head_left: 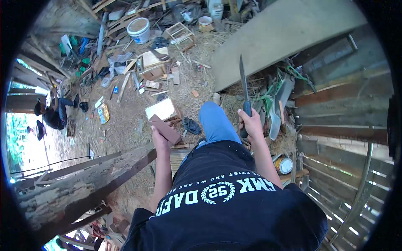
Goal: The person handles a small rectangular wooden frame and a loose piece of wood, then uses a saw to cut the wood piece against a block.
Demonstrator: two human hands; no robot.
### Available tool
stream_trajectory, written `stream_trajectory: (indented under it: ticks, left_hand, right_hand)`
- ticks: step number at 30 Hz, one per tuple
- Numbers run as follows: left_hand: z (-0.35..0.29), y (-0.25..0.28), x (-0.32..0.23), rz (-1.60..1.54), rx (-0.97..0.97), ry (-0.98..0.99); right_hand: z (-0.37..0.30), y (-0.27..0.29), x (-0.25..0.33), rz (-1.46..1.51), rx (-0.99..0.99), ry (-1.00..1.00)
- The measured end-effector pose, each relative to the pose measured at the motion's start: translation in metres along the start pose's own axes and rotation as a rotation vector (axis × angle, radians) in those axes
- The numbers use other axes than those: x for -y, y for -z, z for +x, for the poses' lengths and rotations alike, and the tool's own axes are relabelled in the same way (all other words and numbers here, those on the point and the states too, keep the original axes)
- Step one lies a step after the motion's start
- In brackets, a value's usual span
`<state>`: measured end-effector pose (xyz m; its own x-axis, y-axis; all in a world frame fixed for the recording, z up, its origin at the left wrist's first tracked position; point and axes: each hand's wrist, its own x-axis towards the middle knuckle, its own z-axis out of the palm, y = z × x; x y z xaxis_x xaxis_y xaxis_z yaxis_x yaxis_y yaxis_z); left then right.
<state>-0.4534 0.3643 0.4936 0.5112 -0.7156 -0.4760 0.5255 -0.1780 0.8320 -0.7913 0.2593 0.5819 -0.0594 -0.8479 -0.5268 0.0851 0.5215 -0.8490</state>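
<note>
My left hand (161,141) is closed around a brown rectangular block (166,129), which is tilted and looks like a brick or a piece of wood. In my right hand (252,124) is a long knife (244,81), gripped by its dark handle, with the narrow blade pointing up and away from me. The knife and the block are well apart, one on each side of my bent knee (214,119). Just beyond the block, a box with a pale top (161,109) sits on the ground, partly covered by the block.
Wood pieces and a handsaw (158,53) lie ahead on the straw-strewn ground, near a white bucket (138,30) and a small wooden frame (181,35). A large board (276,39) leans at the right. A thick beam (83,188) crosses at left. Another person (56,111) sits far left.
</note>
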Motion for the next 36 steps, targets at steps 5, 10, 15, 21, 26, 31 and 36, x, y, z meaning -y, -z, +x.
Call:
stream_trajectory:
  ticks: [5, 10, 15, 21, 26, 31, 36]
  left_hand:
    - [0.040, -0.010, 0.006, -0.034, -0.063, 0.057]
    - [0.134, -0.030, 0.001, -0.167, -0.117, 0.100]
    - [0.221, -0.064, -0.031, -0.394, -0.469, 0.108]
    - [0.270, -0.094, -0.088, -0.400, -0.443, -0.132]
    - [0.285, -0.112, -0.140, -0.258, -0.377, -0.330]
    - [0.309, -0.136, -0.181, -0.327, -0.344, -0.408]
    - [0.344, -0.145, -0.208, -0.304, -0.295, -0.387]
  right_hand:
    - [0.079, -0.037, 0.020, -0.079, 0.048, -0.024]
    - [0.203, -0.077, 0.041, -0.127, 0.114, -0.022]
    - [0.315, -0.128, 0.095, -0.205, 0.232, -0.040]
    - [0.415, -0.178, 0.179, -0.317, 0.344, 0.021]
    - [0.441, -0.245, 0.229, -0.358, 0.454, 0.070]
    - [0.450, -0.296, 0.236, -0.310, 0.636, 0.066]
    - [0.448, -0.321, 0.234, -0.324, 0.701, 0.045]
